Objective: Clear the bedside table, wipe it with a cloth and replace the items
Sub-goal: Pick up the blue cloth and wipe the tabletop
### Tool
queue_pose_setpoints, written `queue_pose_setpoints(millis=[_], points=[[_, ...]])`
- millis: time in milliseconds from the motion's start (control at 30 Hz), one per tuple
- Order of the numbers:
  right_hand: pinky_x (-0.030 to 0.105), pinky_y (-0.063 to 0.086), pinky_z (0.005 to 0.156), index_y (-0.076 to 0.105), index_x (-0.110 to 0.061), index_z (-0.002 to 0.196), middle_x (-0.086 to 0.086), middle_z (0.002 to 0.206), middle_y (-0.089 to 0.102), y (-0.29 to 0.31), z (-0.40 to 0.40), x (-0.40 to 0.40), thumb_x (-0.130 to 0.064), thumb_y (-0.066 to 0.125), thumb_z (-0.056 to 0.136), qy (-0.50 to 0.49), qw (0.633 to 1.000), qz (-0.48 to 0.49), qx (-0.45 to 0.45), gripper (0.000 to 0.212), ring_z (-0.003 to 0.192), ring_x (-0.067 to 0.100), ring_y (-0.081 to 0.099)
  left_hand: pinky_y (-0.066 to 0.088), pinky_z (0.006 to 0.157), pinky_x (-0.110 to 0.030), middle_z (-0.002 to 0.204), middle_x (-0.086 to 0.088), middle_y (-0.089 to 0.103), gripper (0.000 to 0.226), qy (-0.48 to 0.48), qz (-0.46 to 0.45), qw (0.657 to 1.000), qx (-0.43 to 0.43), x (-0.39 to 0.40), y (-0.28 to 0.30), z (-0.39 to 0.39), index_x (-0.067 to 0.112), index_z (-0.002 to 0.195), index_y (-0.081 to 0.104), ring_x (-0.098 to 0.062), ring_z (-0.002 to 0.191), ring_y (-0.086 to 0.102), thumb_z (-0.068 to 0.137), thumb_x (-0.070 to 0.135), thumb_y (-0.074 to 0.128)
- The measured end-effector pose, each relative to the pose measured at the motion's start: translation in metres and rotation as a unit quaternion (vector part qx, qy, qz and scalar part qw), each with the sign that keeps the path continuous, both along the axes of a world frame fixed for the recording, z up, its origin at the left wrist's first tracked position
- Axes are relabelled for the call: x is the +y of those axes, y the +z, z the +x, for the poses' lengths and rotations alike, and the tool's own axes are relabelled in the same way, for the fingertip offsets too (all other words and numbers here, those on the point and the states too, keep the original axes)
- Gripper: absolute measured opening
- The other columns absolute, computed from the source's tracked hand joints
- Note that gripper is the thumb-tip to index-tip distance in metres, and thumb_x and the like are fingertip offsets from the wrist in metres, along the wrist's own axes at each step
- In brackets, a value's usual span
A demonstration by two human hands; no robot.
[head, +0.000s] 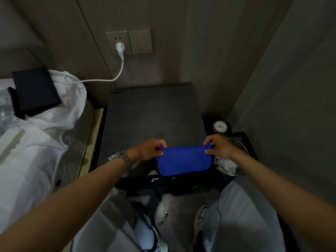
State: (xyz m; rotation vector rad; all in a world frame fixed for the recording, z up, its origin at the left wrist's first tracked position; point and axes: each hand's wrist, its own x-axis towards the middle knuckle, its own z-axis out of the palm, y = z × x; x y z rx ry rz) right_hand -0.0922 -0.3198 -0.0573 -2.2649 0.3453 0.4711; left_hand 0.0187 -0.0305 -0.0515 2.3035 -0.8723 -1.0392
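A blue cloth [183, 160] hangs folded over the near edge of the dark bedside table [152, 113]. My left hand [150, 149] pinches its upper left corner. My right hand [217, 149] pinches its upper right corner. The cloth is stretched between both hands, just above the table's front edge. On the white bed at the left lie a dark flat box [35, 90], a black object [15, 102] beside it and a clear plastic bottle [6, 113].
A white charger [120, 49] is plugged into the wall socket, and its cable [101, 80] runs onto the bed. To the right of the table stand a waste bin [231, 166] with white paper in it and a round-lidded object [220, 126]. Walls close in behind and at the right.
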Motion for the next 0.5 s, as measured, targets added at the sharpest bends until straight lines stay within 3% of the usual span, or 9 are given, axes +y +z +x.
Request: queue_pose_setpoints(millis=[100,200,300,400,467,500], points=[[0.028,0.048,0.076,0.060,-0.022,0.089,0.001,0.099,0.063,-0.016,0.007,0.008,-0.002,0.072,0.083,-0.042,0.996,-0.075,-0.036,0.025,0.094,0.020,0.062,0.036,0.088,-0.020,0.118,-0.009,0.065,0.022,0.026,0.002,0.995,-0.096,-0.013,-0.010,-0.004,0.006,0.114,0.064,-0.019,0.108,0.059,0.093,-0.001,0.058],[0.039,0.049,0.090,0.051,-0.019,0.117,0.008,0.120,0.054,-0.027,0.008,0.024,-0.008,0.067,0.088,-0.075,0.988,-0.135,-0.030,0.035,0.107,0.026,0.057,0.038,0.082,-0.025,0.112,-0.007,0.063,0.022,0.064,-0.012,0.983,-0.169,-0.015,-0.019,-0.009,0.013,0.110,0.060,-0.017,0.099,0.057,0.091,0.002,0.057],[0.044,0.042,0.098,0.041,-0.018,0.136,0.012,0.130,0.046,-0.026,0.003,0.042,-0.012,0.069,0.085,-0.081,0.955,-0.281,-0.053,0.058,0.120,0.031,0.046,0.043,0.078,-0.030,0.109,-0.002,0.055,0.025,0.086,-0.026,0.961,-0.262,-0.019,-0.022,-0.020,0.018,0.107,0.052,-0.019,0.098,0.053,0.086,0.006,0.059],[0.044,0.039,0.102,0.040,-0.014,0.142,0.012,0.133,0.048,-0.026,-0.011,0.061,-0.023,0.065,0.089,-0.053,0.926,-0.335,-0.166,0.059,0.123,0.029,0.045,0.047,0.086,-0.035,0.117,-0.001,0.053,0.032,0.085,-0.058,0.943,-0.316,-0.031,-0.023,-0.041,0.017,0.117,0.053,-0.020,0.104,0.051,0.087,0.013,0.062],[0.046,0.037,0.112,0.038,-0.009,0.147,0.014,0.145,0.047,-0.035,-0.022,0.075,-0.029,0.055,0.095,-0.043,0.923,-0.326,-0.199,0.058,0.135,0.030,0.043,0.045,0.100,-0.037,0.138,-0.007,0.050,0.043,0.087,-0.061,0.946,-0.307,-0.039,-0.034,-0.059,0.012,0.136,0.048,-0.027,0.124,0.049,0.095,0.023,0.056],[0.047,0.033,0.116,0.035,-0.007,0.151,0.015,0.152,0.042,-0.041,-0.028,0.084,-0.032,0.048,0.098,-0.038,0.926,-0.323,-0.190,0.060,0.143,0.030,0.037,0.038,0.112,-0.039,0.153,-0.010,0.039,0.054,0.093,-0.038,0.954,-0.284,-0.042,-0.041,-0.070,0.009,0.148,0.038,-0.029,0.140,0.038,0.099,0.030,0.050]])
